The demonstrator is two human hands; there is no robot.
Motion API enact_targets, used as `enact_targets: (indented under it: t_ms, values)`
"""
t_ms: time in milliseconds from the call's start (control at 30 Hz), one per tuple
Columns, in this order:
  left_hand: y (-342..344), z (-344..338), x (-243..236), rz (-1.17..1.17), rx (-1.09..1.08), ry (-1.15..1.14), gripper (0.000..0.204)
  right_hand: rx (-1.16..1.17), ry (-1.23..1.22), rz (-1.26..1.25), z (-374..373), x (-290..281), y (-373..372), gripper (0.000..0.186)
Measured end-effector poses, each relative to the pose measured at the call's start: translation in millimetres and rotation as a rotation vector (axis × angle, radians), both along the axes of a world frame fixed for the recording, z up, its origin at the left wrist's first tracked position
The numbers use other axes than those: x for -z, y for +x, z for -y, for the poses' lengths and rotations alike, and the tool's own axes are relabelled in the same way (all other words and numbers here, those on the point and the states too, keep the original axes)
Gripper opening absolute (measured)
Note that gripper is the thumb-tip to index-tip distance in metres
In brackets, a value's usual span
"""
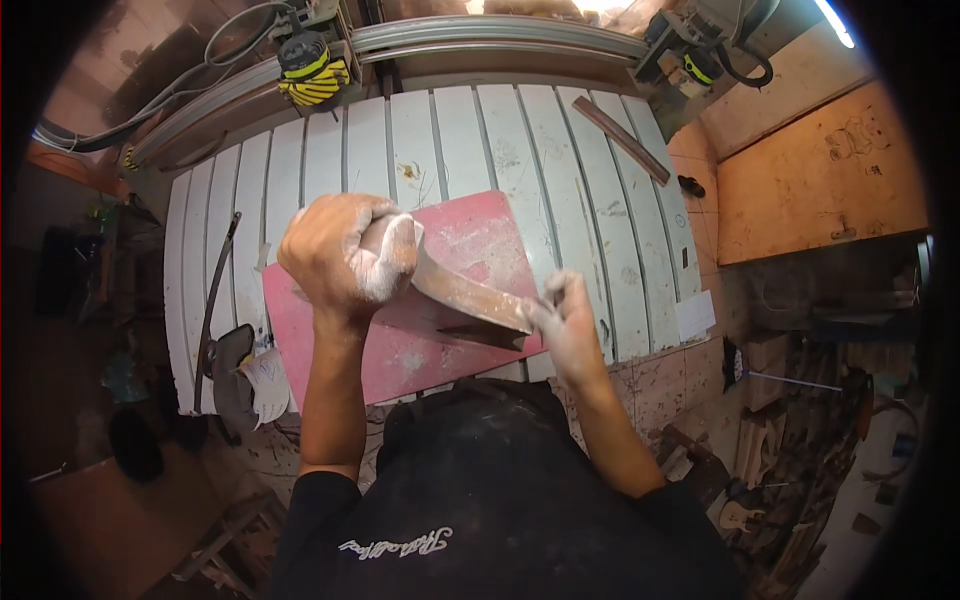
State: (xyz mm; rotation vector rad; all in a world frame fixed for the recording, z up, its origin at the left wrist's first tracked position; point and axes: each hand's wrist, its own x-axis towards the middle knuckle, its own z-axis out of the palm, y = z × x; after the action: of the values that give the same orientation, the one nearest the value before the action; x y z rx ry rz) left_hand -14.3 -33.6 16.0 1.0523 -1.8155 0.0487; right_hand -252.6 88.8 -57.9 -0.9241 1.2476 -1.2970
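Observation:
My left hand (340,255), dusty white, is closed in a fist around one end of a long brown wooden piece (470,292). My right hand (563,325) pinches the other end of that piece between its fingers. The piece is held slanted just above a pink rectangular board (470,235), which lies on a white slatted worktable (450,140). A dark shadow of the piece falls on the board under my right hand.
A thin brown wooden strip (620,138) lies on the table's far right. A dark curved strip (215,300) and a paper-covered object (262,385) sit at the left edge. A yellow-black tool (313,72) rests on the metal rail behind. Wood scraps litter the floor (790,440) at right.

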Motion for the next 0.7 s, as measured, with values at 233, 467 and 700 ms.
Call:
enact_targets:
  t_ms: [233,467,700]
  values:
    - [-0.3,-0.4,2.0,0.006,-0.011,-0.003,0.043,-0.062,0.088,-0.049,-7.9,-9.7,-0.2,0.032]
    - [2.5,-3.1,6.0,-0.009,0.006,-0.023,0.045,-0.053,0.062,-0.037,-8.6,-5.7,6.0,0.032]
    - [12.2,-13.8,5.7,-0.088,0.01,-0.004,0.024,0.145,0.163,-0.073,30.7,2.2,-23.5,0.031]
